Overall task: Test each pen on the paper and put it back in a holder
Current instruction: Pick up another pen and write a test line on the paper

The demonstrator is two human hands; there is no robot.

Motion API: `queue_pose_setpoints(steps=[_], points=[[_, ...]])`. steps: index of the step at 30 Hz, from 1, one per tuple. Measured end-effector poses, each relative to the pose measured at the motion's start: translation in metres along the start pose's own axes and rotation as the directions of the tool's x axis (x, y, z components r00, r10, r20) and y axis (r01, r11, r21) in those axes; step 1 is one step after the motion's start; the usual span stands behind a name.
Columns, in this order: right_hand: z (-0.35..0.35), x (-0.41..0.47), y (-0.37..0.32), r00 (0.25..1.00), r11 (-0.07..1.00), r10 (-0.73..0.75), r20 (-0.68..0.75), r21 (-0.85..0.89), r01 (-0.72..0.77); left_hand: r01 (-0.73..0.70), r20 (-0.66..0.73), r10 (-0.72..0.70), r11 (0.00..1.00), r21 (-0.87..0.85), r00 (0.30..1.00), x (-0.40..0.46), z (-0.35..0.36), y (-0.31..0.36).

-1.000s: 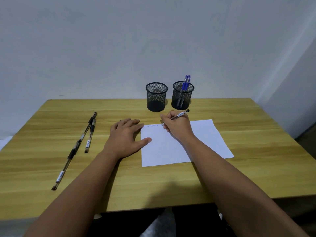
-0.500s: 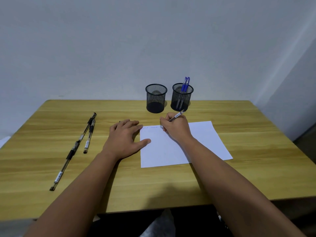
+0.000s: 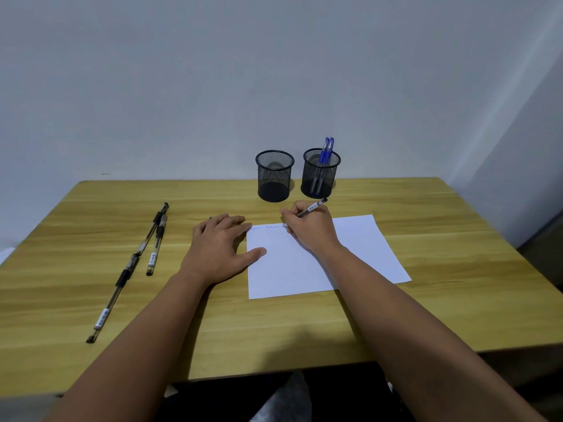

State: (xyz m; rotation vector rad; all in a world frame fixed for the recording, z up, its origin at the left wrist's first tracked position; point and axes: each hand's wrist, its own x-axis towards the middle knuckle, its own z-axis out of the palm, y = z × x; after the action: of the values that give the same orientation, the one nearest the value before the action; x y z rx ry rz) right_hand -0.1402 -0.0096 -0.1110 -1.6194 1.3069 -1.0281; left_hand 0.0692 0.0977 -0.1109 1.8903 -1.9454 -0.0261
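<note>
A white sheet of paper [image 3: 307, 269] lies on the wooden table [image 3: 441, 269], with faint blue scribbles along its top edge. My right hand [image 3: 310, 228] grips a black pen [image 3: 313, 206] with its tip on the paper near the top edge. My left hand [image 3: 221, 245] rests flat at the paper's left edge, thumb on the sheet. Two black mesh holders stand at the back: the left holder [image 3: 274, 175] has no pens in it, the right holder [image 3: 320, 173] contains two blue pens [image 3: 325, 153]. Three black pens lie at the left: a long one [image 3: 114, 295], a short one [image 3: 155, 245] and another [image 3: 152, 228].
The table's back edge meets a plain wall just behind the holders. A darker wall and floor strip show at the far right. The near table edge runs just below my forearms.
My right hand with the pen has shifted slightly along the top of the paper while writing. The left hand has stayed in place.
</note>
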Motion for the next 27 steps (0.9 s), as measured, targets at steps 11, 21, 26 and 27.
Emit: queue_pose_setpoints(steps=[11, 21, 26, 27], points=[[-0.003, -0.002, -0.009, 0.999, 0.942, 0.017, -0.034, 0.336, -0.004, 0.002, 0.003, -0.002, 1.0, 0.009, 1.0, -0.001, -0.001, 0.001], [-0.003, -0.002, -0.002, 0.999, 0.989, -0.003, -0.033, 0.147, 0.008, -0.001, 0.008, 0.001, 1.0, 0.019, 1.0, 0.001, 0.0, -0.001], [-0.002, 0.0, 0.001, 0.999, 0.994, -0.021, -0.027, 0.104, 0.024, 0.001, 0.016, -0.001, 1.0, 0.022, 1.0, 0.001, 0.001, -0.002], [-0.001, 0.001, 0.001, 0.999, 0.995, -0.025, -0.027, 0.092, 0.027, 0.001, 0.016, -0.001, 1.0, 0.023, 1.0, 0.001, 0.001, -0.003]])
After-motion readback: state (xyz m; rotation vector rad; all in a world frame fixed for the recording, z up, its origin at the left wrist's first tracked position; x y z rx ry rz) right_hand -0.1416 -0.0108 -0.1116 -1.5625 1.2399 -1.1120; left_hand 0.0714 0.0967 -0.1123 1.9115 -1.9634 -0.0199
